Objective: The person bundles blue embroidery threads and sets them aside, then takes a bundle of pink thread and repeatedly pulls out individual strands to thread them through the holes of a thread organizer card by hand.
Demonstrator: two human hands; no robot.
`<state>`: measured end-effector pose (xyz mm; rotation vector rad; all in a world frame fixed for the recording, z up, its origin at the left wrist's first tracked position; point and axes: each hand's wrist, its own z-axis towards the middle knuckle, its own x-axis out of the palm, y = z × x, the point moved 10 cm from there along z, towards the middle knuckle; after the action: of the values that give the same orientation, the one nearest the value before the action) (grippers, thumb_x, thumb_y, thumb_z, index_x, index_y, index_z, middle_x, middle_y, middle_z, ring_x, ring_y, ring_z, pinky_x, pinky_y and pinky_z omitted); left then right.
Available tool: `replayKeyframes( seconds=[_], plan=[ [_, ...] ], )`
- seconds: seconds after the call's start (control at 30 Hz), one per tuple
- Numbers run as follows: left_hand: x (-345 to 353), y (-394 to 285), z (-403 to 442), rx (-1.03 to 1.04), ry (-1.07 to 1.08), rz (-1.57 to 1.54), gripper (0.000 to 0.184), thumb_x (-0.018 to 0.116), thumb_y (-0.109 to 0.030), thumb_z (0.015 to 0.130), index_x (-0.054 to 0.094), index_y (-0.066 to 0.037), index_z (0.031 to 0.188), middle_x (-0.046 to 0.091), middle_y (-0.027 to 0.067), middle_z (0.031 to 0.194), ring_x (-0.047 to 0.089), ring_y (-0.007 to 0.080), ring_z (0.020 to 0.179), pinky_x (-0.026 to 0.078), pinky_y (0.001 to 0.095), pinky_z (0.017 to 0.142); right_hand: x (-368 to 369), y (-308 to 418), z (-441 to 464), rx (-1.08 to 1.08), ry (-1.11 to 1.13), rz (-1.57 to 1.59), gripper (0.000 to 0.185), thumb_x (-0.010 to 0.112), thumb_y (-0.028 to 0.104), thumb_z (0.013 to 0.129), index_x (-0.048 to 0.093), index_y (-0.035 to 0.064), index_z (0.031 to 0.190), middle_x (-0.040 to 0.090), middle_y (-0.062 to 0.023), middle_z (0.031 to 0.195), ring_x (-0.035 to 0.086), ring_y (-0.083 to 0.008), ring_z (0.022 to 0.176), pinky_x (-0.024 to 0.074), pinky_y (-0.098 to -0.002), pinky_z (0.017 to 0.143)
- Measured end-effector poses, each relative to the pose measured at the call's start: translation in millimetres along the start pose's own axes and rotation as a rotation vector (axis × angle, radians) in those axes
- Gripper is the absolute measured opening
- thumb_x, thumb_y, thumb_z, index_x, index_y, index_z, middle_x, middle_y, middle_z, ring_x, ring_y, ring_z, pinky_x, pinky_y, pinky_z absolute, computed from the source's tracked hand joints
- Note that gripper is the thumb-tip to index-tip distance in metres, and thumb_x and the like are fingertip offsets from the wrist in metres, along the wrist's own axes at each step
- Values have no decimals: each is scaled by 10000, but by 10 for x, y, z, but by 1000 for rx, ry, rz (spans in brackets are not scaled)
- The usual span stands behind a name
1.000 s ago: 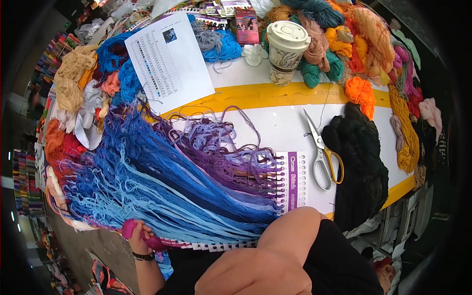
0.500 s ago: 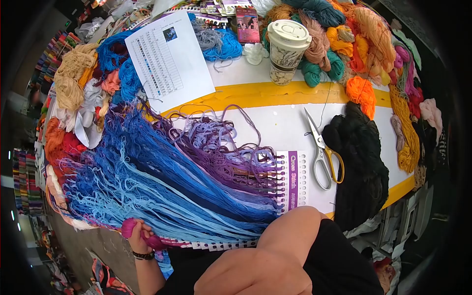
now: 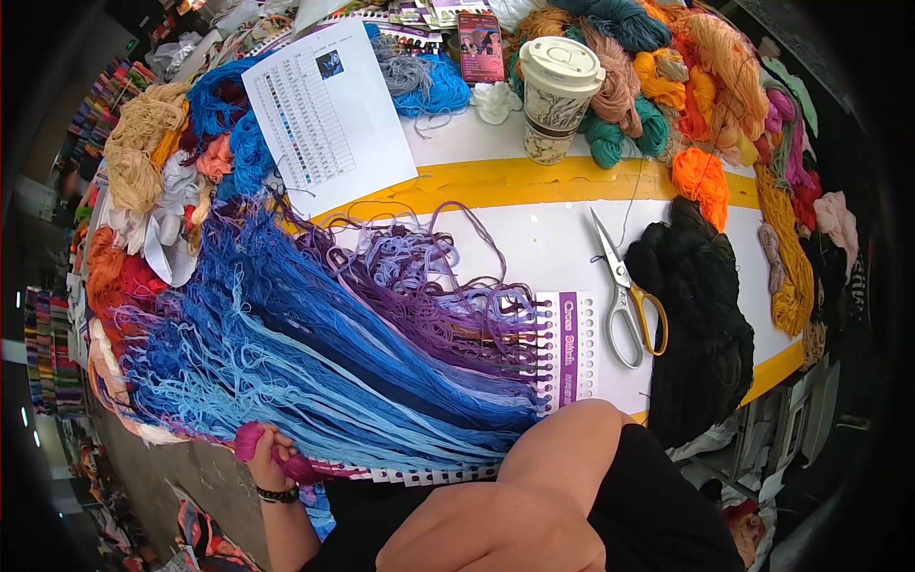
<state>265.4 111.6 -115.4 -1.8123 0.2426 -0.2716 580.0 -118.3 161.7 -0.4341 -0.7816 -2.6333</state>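
My left hand (image 3: 271, 456), with a dark bracelet at the wrist, is closed around a magenta skein of thread (image 3: 250, 441) at the near left table edge. Right beside it lie long blue embroidery threads (image 3: 315, 334), spread in a fan. Purple and lilac threads (image 3: 410, 276) are looped through a white punched "Cross Stitch" card (image 3: 569, 348). My right arm is bent in close, and my right hand (image 3: 496, 529) looms large and near the camera at the bottom; its fingers are hidden. Scissors (image 3: 624, 296) with one yellow and one white handle lie right of the card.
A black yarn bundle (image 3: 691, 324) lies beside the scissors. A lidded paper cup (image 3: 558, 100), a phone (image 3: 480, 48) and a printed chart sheet (image 3: 329, 114) are farther back. Colourful skeins (image 3: 715, 57) line the back and sides of the table.
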Motion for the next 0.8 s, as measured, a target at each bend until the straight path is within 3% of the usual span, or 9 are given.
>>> replayKeyframes(
  seconds=[0.17,0.23,0.37,0.43,0.8],
  plan=[
    [-9,7,-1,-3,-13,3,126,506,-149,924,552,-33,944,587,51,675,464,82,477,446,221,483,-67,3,13,17,1,2,851,348,709,834,609,-87,982,625,-199,904,632,-333,760,519,-364,629],
    [-7,6,-2,-7,-14,0,126,506,-149,924,552,-34,944,587,51,675,464,83,477,446,222,484,-164,-89,10,106,50,152,855,347,711,832,609,-89,983,625,-196,888,629,-333,738,517,-365,616],
    [-2,-4,-3,0,-19,-17,130,513,-144,918,548,-21,944,592,72,665,465,92,471,450,229,483,-122,-88,3,105,34,141,853,341,711,834,611,-86,968,625,-191,870,627,-329,720,514,-365,606],
    [-18,0,-1,2,-34,-26,134,518,-137,912,543,-9,942,597,93,658,465,99,466,456,234,483,1,-8,-11,10,40,-17,843,334,710,836,614,-79,937,623,-183,852,627,-325,710,514,-361,597],
    [30,-45,-27,-4,-59,-16,130,521,-136,908,546,-12,941,593,90,656,468,100,473,457,236,486,-177,-18,-7,31,21,27,836,276,704,851,611,-61,861,617,-163,814,618,-305,660,506,-357,545]
  ],
)
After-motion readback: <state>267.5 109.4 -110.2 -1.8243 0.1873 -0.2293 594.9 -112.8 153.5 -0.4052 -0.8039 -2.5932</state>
